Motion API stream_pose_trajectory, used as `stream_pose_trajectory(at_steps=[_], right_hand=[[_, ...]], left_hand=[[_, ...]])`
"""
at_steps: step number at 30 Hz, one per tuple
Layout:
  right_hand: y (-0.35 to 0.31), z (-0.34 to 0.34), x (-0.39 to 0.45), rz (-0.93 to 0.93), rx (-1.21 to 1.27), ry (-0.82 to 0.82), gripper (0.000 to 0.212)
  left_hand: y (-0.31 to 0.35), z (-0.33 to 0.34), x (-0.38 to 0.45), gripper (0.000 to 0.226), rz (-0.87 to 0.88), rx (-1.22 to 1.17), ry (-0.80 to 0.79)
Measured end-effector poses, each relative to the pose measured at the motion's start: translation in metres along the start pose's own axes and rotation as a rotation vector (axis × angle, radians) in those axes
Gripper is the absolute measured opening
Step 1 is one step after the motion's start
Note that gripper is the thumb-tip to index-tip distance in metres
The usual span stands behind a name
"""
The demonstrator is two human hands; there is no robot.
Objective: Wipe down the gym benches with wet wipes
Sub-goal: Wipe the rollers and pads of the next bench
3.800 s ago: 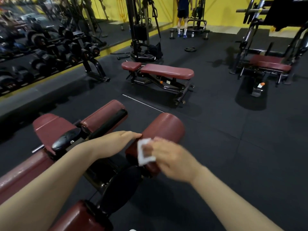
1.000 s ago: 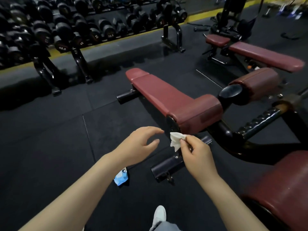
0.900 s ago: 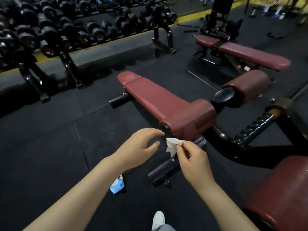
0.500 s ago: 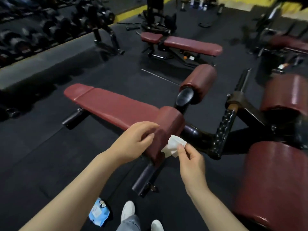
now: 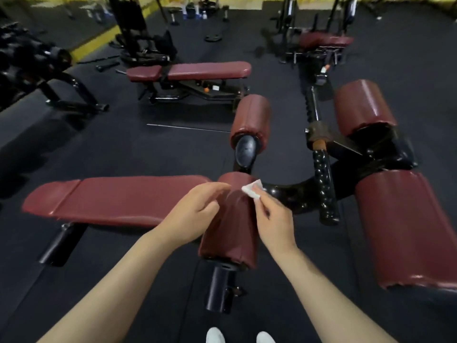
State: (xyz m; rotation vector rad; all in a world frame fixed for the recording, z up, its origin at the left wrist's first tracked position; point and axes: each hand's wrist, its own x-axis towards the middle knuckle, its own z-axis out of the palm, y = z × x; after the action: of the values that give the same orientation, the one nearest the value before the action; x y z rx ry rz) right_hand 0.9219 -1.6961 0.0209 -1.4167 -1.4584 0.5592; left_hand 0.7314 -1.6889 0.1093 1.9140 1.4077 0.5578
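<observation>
— What are the fingers (image 5: pixel 259 203) of the right hand (image 5: pixel 277 224) doing?
— They are pinching a small crumpled wet wipe (image 5: pixel 252 190), holding it just above the far end of a maroon roller pad (image 5: pixel 232 233).
— And the left hand (image 5: pixel 193 214)?
— Its fingers are hanging loosely curled and holding nothing, with the fingertips (image 5: pixel 223 186) reaching toward the wipe; whether they are touching the pad beneath, I cannot tell.
— Where is that pad sitting?
— It is mounted on a black post (image 5: pixel 221 290) at the near end of a decline bench (image 5: pixel 116 199), whose long maroon seat is stretching away to the left. A second roller (image 5: pixel 251 121) is standing just beyond it, and two larger rollers (image 5: pixel 405 224) are lying off to the right past a knobbed black handle (image 5: pixel 324 184).
— Anything farther out?
— A flat bench (image 5: pixel 195 71) is standing on the black rubber floor (image 5: pixel 138 144), well apart, and the toes of white shoes (image 5: pixel 215 336) are showing at the bottom edge.
</observation>
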Motion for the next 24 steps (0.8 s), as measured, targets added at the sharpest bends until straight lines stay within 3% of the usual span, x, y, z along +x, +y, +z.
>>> stream_pose_trajectory(at_steps=[10,16,19,24], right_hand=[[-0.013,-0.017,-0.098,-0.063,0.035,-0.084,0.042],[-0.016,-0.019,-0.133,-0.087,0.018,-0.068,0.036],[-0.02,-0.024,-0.13,-0.043,0.023,-0.109,0.037],[-0.034,-0.039,-0.11,0.146,0.207,-0.147,0.029]], left_hand=[[0.005,0.008,0.029,0.051,0.151,0.056,-0.181],[0.018,0.026,0.05,0.045,0.415,0.533,-0.381],[0.018,0.026,0.052,0.045,0.461,0.771,-0.401],[0.007,0.018,0.044,0.048,0.434,0.809,-0.407]])
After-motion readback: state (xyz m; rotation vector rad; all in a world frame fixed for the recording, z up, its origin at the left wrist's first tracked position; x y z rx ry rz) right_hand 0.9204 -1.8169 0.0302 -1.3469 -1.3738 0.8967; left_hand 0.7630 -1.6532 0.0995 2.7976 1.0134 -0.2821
